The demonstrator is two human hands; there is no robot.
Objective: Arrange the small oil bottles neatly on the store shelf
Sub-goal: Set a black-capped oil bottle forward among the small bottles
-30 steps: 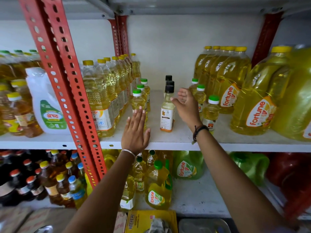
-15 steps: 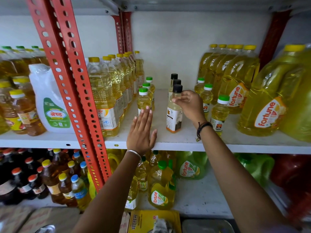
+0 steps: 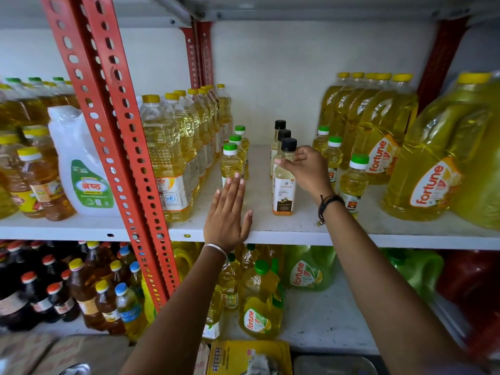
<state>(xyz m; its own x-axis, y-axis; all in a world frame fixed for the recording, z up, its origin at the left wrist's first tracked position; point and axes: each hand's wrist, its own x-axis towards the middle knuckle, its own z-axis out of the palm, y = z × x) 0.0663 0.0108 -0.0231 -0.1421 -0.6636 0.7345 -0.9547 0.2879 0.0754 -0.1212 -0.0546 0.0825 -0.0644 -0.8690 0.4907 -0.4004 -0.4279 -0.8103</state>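
Observation:
Three rows of small oil bottles stand on the white shelf (image 3: 270, 228). A row of green-capped bottles (image 3: 232, 161) is on the left, black-capped coconut oil bottles (image 3: 283, 193) are in the middle, and more green-capped bottles (image 3: 353, 182) are on the right. My right hand (image 3: 303, 169) holds the neck of the front black-capped bottle. Flat on the shelf, fingers apart, my left hand (image 3: 226, 215) has its fingertips touching the base of the front left green-capped bottle.
Tall yellow-capped oil bottles (image 3: 167, 150) line the left, big Fortune jugs (image 3: 430, 161) the right. A red perforated upright (image 3: 119, 147) crosses in front. A white jug (image 3: 81, 169) and amber bottles sit beyond it. The lower shelf holds more bottles (image 3: 259, 301).
My right hand moved from behind the black-capped bottles to the front one and closed on its neck. My left hand stayed flat on the shelf.

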